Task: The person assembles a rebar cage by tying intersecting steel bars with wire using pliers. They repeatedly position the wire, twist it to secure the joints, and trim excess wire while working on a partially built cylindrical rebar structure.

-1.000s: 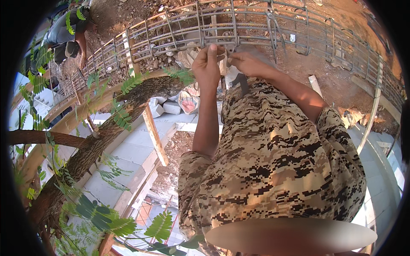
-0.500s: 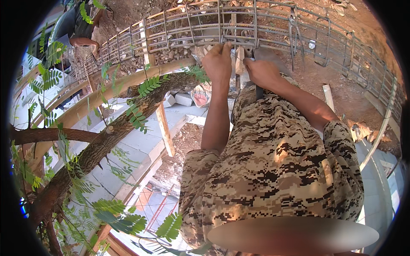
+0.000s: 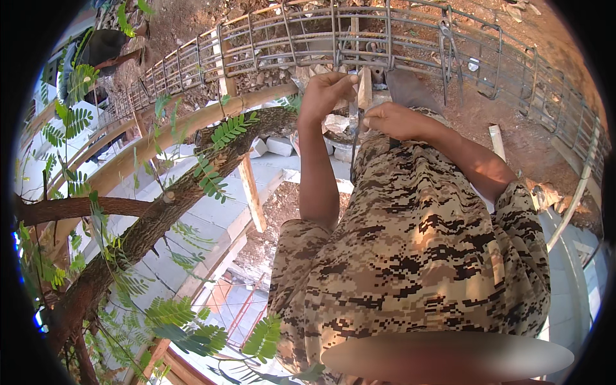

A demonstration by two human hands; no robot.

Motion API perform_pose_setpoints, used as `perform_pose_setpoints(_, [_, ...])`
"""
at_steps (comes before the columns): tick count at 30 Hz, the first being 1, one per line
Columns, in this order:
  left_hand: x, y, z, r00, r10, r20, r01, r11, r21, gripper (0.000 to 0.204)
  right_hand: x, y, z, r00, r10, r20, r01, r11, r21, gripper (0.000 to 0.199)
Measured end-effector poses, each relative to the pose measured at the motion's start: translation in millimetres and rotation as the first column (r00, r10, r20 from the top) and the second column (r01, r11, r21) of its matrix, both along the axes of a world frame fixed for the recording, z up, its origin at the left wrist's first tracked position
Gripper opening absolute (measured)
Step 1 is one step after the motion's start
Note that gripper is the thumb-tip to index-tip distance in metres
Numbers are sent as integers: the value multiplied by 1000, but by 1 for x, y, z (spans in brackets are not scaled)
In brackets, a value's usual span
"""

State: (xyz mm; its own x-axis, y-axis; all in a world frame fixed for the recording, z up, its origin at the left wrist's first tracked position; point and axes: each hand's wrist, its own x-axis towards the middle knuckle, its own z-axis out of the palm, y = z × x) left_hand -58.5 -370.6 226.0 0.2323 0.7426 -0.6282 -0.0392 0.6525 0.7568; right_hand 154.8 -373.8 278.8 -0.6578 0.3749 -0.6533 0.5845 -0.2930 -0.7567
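Note:
My left hand [image 3: 327,95] is closed in a pinch just on my side of a long rebar cage [image 3: 289,48]. Whatever its fingertips hold is too small to make out. Lower and to the right, in front of my shirt, my right hand [image 3: 396,122] is also pinched closed; its contents cannot be made out. A thin dark strand [image 3: 354,144] runs down between the two hands. Steel pincers [image 3: 447,54] with long handles hang on the cage, right of my hands. An upright wooden stake [image 3: 365,88] stands beside my left fingertips.
A thick tree branch [image 3: 138,221] with green leaves crosses the left side. Below it lie pale blocks [image 3: 278,146] and a wooden post [image 3: 251,192]. At the upper left another person [image 3: 106,48] bends near the cage. Reddish soil [image 3: 478,131] lies beyond on the right.
Both hands have come away from the cage's near bar toward me, and the right hand has dropped lower. The person at the upper left has shifted.

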Motion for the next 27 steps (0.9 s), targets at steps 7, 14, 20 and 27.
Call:
perform_pose_setpoints(7, [79, -12, -39, 623, 767, 155, -777, 630, 4, 23, 13, 6, -54, 884, -397, 246, 273, 866, 419, 27])
perform_pose_setpoints(14, [40, -21, -57, 318, 622, 715, -594, 719, -361, 23, 8, 6, -18, 835, -550, 20, 332, 474, -816, 27])
perform_pose_setpoints(20, [-9, -12, -91, 887, 461, -15, -461, 887, -15, 34, -1, 11, -90, 947, -322, 13, 320, 933, -163, 36])
perform_pose_setpoints(27, [-7, 10, -247, 285, 671, -684, -722, 620, 306, 26, 3, 7, -152, 945, -309, 112, 278, 933, 229, 36])
